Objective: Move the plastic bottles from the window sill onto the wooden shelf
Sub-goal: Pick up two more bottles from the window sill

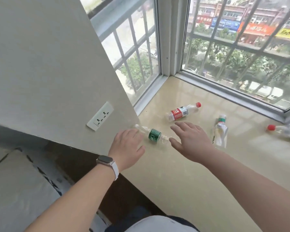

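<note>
A clear green-label bottle [154, 135] lies on the window sill [174, 173], seemingly empty. The left hand [127, 148] covers its 9 o'clock end, grip unclear. The right hand [192, 141], fingers spread, is at 3 o'clock.

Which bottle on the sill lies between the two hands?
The green-banded bottle by the wall, between the left hand and the right hand; the other three lie farther right.
</note>
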`<state>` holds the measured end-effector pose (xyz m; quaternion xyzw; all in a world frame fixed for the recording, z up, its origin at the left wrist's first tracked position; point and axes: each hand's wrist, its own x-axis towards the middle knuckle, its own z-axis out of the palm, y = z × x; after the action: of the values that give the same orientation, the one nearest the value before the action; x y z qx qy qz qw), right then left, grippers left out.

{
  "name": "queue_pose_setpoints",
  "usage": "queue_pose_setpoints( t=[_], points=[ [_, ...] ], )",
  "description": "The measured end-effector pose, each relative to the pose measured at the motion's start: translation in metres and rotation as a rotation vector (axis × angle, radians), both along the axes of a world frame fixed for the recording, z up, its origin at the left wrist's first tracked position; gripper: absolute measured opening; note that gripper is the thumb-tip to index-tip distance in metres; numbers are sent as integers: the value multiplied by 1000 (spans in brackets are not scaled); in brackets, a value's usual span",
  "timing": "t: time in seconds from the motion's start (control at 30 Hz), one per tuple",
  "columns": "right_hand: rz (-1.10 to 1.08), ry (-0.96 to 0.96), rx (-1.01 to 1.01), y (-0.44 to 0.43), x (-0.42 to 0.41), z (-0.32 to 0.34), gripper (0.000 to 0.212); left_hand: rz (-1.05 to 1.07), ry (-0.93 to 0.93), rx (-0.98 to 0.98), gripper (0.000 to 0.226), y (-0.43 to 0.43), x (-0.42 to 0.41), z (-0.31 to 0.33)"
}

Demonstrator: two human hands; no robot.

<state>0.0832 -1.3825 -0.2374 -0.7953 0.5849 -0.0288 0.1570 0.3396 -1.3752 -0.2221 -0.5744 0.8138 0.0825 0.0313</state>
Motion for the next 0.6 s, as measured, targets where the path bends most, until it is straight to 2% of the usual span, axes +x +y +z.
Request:
queue_pose_setpoints(
  t=[0.33, 0.5, 0.6],
  points=[
    [-232, 29, 169, -18, -54, -51, 52, -113, 1, 155, 43, -66, -27, -69],
    [-390, 107, 300, -28, -89, -94, 53, 64, -6, 302, 41, -90, -35, -129],
    [-508, 102, 372, -38, -110, -122, 53, 343, 81, 463, 38, -101, -47, -161]
  ],
)
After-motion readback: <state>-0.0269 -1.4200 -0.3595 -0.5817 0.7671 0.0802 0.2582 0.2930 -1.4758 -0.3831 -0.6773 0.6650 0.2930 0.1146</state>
